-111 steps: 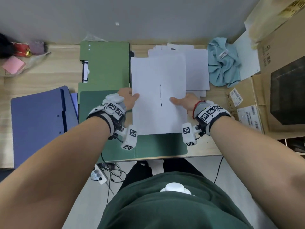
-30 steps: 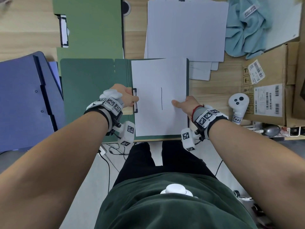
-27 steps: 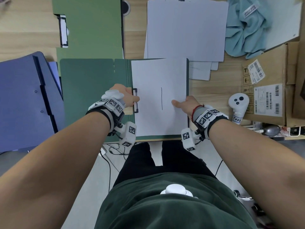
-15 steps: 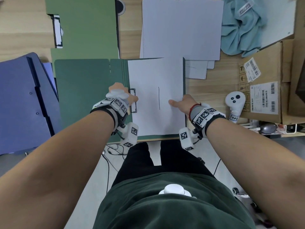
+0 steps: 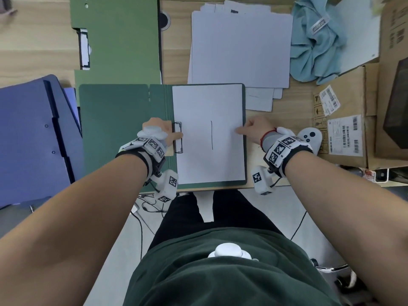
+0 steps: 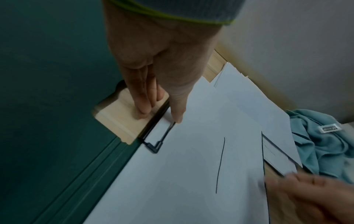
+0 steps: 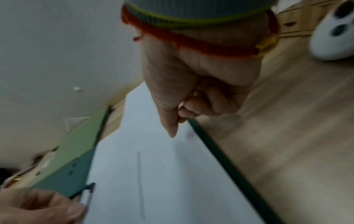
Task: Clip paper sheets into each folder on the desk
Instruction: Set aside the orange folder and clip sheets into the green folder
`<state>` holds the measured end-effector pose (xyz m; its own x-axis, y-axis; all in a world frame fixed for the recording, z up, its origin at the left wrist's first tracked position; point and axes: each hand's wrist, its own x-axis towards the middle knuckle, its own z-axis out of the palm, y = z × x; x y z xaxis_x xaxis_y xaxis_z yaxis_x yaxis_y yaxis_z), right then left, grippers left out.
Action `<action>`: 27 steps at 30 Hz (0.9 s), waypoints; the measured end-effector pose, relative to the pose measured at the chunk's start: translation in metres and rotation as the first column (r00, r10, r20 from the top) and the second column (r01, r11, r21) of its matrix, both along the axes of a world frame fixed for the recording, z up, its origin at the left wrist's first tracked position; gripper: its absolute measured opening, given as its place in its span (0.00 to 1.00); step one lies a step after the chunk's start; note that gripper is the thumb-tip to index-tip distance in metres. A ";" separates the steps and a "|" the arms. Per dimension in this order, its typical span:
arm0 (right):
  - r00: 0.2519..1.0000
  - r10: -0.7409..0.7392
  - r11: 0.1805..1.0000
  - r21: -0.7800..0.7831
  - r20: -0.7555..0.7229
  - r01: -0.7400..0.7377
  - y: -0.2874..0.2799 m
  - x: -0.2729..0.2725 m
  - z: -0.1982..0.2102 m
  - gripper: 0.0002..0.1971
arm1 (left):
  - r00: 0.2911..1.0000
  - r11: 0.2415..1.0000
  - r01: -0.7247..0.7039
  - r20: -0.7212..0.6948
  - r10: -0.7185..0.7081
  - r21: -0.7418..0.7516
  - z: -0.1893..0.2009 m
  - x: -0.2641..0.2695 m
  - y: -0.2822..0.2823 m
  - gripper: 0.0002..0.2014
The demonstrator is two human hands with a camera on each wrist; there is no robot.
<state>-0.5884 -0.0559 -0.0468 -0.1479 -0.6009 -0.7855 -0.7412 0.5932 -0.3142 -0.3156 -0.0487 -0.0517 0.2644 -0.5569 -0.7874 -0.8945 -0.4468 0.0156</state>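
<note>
I have the dark green folder point(image 5: 123, 133) lying open on the near edge of the desk point(image 5: 33, 49), with the paper sheet point(image 5: 209, 138) squared on its right half. My left hand point(image 5: 160, 132) is at the wire clip point(image 5: 178, 137) on the sheet's left edge: thumb tip on the wire, the other fingers straight against the desk showing through the folder's cut-out, so that grip is flat, pressing, holding nothing. My right hand point(image 5: 254, 129) sits at the sheet's right edge, fingers curled under with nothing in them, only the thumb reaching onto the paper.

I judge the sheet light, limp and quick to slide on the smooth card, so I would pin it flat rather than pinch it. The clip looks stiff and springy; I would work it by its wire. More loose sheets point(image 5: 240, 40) lie at the far side, a light green folder point(image 5: 119, 34) far left.
</note>
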 end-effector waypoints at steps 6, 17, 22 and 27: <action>0.929 0.355 0.931 -0.133 0.106 -0.340 -0.023 0.089 0.025 0.17 | 0.946 0.925 -0.293 0.067 0.317 -0.241 0.011 0.048 0.017 0.37; 0.661 0.737 0.675 0.101 -0.144 -0.731 0.000 0.159 0.005 0.30 | 0.894 0.914 -0.375 0.202 0.401 -0.155 0.018 0.135 0.041 0.53; 0.640 0.752 0.658 0.121 -0.156 -0.743 0.001 0.157 0.004 0.31 | 0.893 0.916 -0.376 0.206 0.399 -0.142 0.029 0.150 0.043 0.50; 0.691 0.713 0.701 0.149 -0.122 -0.697 0.001 0.161 0.009 0.34 | 0.893 0.903 -0.391 0.163 0.419 -0.177 0.043 0.172 0.035 0.42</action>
<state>-0.4274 -0.0549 -0.0379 0.1661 -0.5124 -0.8425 -0.9858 -0.1064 -0.1297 -0.1436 -0.0140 -0.0086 0.6282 -0.4667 -0.6225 -0.6277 -0.7768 -0.0512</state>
